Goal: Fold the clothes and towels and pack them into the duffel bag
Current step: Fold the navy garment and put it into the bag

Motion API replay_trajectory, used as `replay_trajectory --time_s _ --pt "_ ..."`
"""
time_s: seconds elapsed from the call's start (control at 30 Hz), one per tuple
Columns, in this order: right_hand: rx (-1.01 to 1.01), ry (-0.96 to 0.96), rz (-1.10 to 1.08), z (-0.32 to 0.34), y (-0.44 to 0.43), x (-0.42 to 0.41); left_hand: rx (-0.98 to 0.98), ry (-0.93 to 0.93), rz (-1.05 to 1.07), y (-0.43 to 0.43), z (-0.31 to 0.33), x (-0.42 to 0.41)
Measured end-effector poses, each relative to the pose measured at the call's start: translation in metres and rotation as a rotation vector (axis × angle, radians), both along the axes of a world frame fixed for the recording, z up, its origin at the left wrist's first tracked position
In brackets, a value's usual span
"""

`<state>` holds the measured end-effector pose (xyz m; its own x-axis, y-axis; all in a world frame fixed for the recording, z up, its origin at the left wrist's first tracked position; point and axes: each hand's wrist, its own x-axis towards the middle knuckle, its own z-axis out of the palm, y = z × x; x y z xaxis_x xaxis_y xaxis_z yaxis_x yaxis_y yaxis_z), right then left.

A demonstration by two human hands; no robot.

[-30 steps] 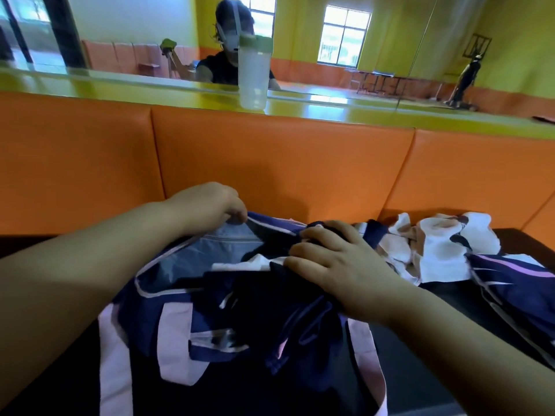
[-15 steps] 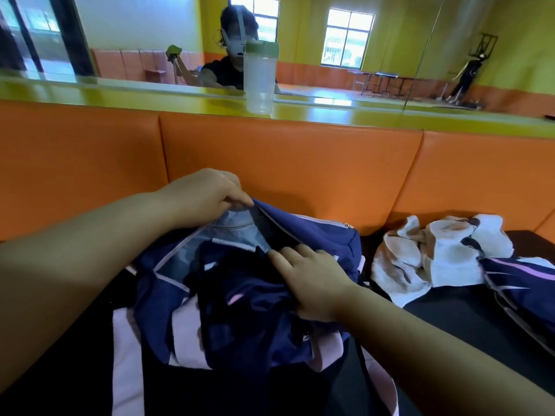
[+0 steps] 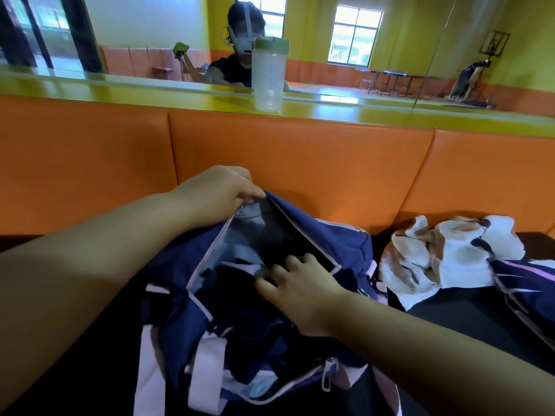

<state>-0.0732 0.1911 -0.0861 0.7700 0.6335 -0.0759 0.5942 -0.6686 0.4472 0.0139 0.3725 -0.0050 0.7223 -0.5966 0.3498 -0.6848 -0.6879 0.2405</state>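
A navy duffel bag (image 3: 324, 235) with pale pink straps lies open on the dark seat in front of me. My left hand (image 3: 219, 190) pinches the far rim of its opening and holds it up. My right hand (image 3: 300, 289) reaches into the opening with fingers spread, pressing down on a dark garment (image 3: 237, 280) inside. A crumpled white and brown towel (image 3: 444, 259) lies to the right of the bag. Beside it at the right edge lies a navy garment with pink stripes (image 3: 528, 280).
An orange padded backrest (image 3: 300, 163) rises right behind the bag. A green ledge (image 3: 120, 94) runs along its top, with a clear tumbler (image 3: 268, 73) standing on it before a mirror. The mirror shows a person's reflection.
The dark garment has gone down inside the bag. My right hand has followed it deeper into the opening, and my left hand has lifted the rim higher, widening the gap.
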Motion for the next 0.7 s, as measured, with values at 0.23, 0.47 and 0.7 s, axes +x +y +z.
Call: replay_trajectory --time_s 0.23,0.47,0.7 --pt "0.361 -0.221 0.379 -0.028 -0.013 0.016 0.012 0.007 0.015 -0.011 -0.016 0.000" --pt "0.422 -0.232 0.292 -0.047 -0.011 0.033 0.005 0.056 -0.001 0.000 -0.028 -0.009" --pt "0.267 -0.402 0.330 -0.047 -0.049 0.027 0.065 0.047 0.061 0.017 -0.034 -0.006"
